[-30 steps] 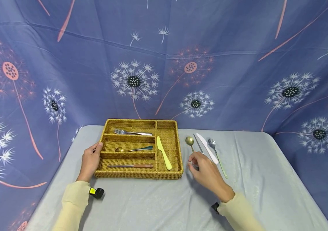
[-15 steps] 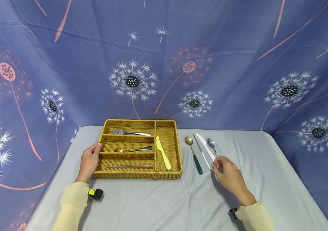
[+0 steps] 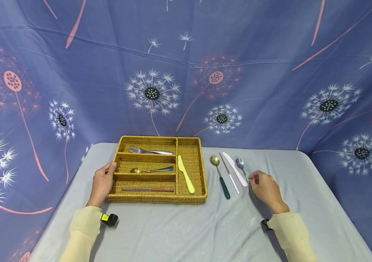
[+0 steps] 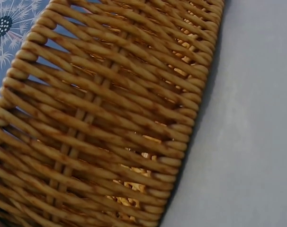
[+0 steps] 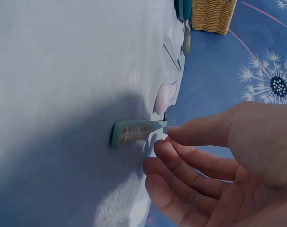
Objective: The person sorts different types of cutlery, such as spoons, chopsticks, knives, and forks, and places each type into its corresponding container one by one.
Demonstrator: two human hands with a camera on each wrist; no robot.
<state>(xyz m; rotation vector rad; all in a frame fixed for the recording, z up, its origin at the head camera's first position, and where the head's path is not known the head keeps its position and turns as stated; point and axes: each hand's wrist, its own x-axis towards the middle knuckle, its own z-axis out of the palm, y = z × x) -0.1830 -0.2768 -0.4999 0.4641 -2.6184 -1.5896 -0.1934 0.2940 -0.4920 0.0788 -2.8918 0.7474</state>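
My left hand grips the left rim of a woven wicker cutlery tray, whose side wall fills the left wrist view. At the right of the cutlery row, my right hand pinches a spoon by its light-green handle between thumb and fingertips. This spoon has a silver bowl and lies along the table. To its left lie a pink-handled knife, a slim utensil with a white handle, and a gold spoon with a dark green handle.
Inside the tray's compartments are a fork, a gold spoon with a dark handle, chopsticks and a yellow knife. A pale cloth covers the table. Behind it hangs a blue dandelion-print curtain.
My right hand has moved rightward past the dark green spoon and the knives to the light-green spoon handle. My left hand stays at the tray's rim.
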